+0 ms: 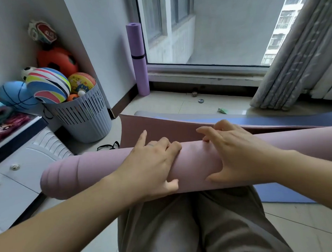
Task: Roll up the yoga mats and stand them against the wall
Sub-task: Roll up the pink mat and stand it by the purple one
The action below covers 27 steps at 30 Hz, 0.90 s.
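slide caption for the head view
Left hand and right hand grip a part-rolled pink mat; a purple mat stands rolled by the window.

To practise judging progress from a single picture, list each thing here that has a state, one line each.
pink yoga mat: mostly rolled, end flap loose, across the lap
purple yoga mat: rolled, strapped, upright against the wall
blue yoga mat: unrolled on the floor
left hand: grips the pink roll
right hand: grips the pink roll
slatted basket: full of balls
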### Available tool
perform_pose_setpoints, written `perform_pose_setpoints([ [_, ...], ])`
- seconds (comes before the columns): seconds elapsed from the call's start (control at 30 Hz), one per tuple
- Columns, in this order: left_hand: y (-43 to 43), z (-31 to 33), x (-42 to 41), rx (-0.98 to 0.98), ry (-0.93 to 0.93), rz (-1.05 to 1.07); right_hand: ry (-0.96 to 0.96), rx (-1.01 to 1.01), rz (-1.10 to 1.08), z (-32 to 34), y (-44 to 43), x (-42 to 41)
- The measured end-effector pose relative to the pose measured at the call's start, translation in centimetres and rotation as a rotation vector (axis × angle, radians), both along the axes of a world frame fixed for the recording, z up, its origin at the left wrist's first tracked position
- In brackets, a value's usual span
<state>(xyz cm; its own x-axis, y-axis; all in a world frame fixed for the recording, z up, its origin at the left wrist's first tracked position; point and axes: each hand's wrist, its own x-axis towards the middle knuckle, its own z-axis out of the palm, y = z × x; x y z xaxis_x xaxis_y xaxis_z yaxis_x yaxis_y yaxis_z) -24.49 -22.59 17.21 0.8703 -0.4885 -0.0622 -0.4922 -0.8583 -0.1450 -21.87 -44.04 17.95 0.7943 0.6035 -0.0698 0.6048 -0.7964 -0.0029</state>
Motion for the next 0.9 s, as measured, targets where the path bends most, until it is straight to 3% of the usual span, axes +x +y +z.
perform_pose_setpoints([
  [0.07,-0.1,0.1,0.4,-0.023,0.025,0.037,0.013,0.007,-0.049,-0.2,0.1,0.3],
  [0.2,-0.5,-1.0,0.6,0.110,-0.050,0.045,-0.089,0.047,-0.013,-1.5,0.1,0.9],
  [0.3,-0.3,-2.9,1.3,0.151,-0.052,0.030,-0.110,-0.060,0.012,-2.8,0.1,1.4],
  [0.4,0.3,-3.5,2.5,0.002,-0.088,0.040,-0.126,-0.071,-0.001,-3.7,0.5,2.1],
  [0.57,0.7,-0.8,1.6,0.024,-0.083,-0.019,-0.029,-0.116,0.016,-0.5,0.4,1.8],
  [0.7,1.1,-0.8,-0.5,-0.001,0.063,-0.044,0.104,-0.074,0.072,-0.7,0.1,-0.3],
  [0.9,0.6,-0.4,-0.2,0.069,0.003,0.004,-0.012,-0.040,0.064,-0.6,0.2,0.4],
])
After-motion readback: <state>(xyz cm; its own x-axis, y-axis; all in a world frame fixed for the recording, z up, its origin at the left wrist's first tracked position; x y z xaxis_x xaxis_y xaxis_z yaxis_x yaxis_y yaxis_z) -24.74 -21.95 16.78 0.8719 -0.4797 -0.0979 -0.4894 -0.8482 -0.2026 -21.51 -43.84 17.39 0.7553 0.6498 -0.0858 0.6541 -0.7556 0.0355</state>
